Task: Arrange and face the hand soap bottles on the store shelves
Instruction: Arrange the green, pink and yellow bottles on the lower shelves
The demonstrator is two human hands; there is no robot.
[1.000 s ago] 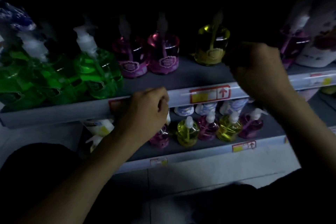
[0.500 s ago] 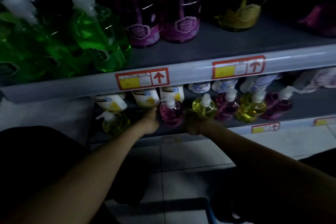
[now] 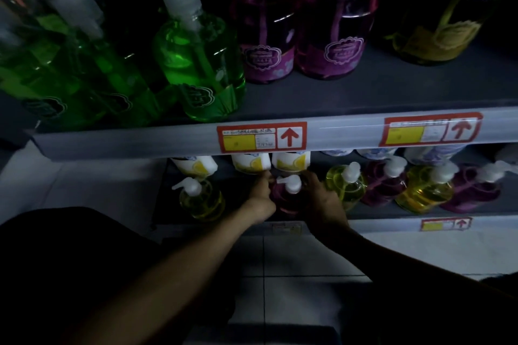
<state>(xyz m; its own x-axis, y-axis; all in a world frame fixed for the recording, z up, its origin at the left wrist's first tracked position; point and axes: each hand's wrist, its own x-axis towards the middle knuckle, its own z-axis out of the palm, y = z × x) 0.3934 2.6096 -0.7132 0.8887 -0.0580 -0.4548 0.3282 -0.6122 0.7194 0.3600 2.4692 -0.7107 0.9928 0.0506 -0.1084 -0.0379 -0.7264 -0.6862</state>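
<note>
On the lower shelf [image 3: 392,225] a small pink pump bottle [image 3: 288,196] stands between my two hands. My left hand [image 3: 262,193] presses its left side and my right hand [image 3: 322,199] wraps its right side. A yellow pump bottle [image 3: 200,199] stands apart to the left. To the right runs a row of yellow [image 3: 347,185], purple [image 3: 384,185], yellow [image 3: 426,190] and purple [image 3: 473,190] bottles. White lemon-label bottles [image 3: 290,161] stand behind.
The upper shelf [image 3: 140,143] carries large green bottles [image 3: 199,64], two pink bottles [image 3: 333,33] and a yellow one [image 3: 448,19]. Red-framed price tags [image 3: 262,137] sit on its front rail. Pale floor tiles [image 3: 294,260] lie below. The light is dim.
Both hands dropped from the upper shelf to the lower shelf and closed around the pink pump bottle. The view tilted downward and moved closer to the shelves.
</note>
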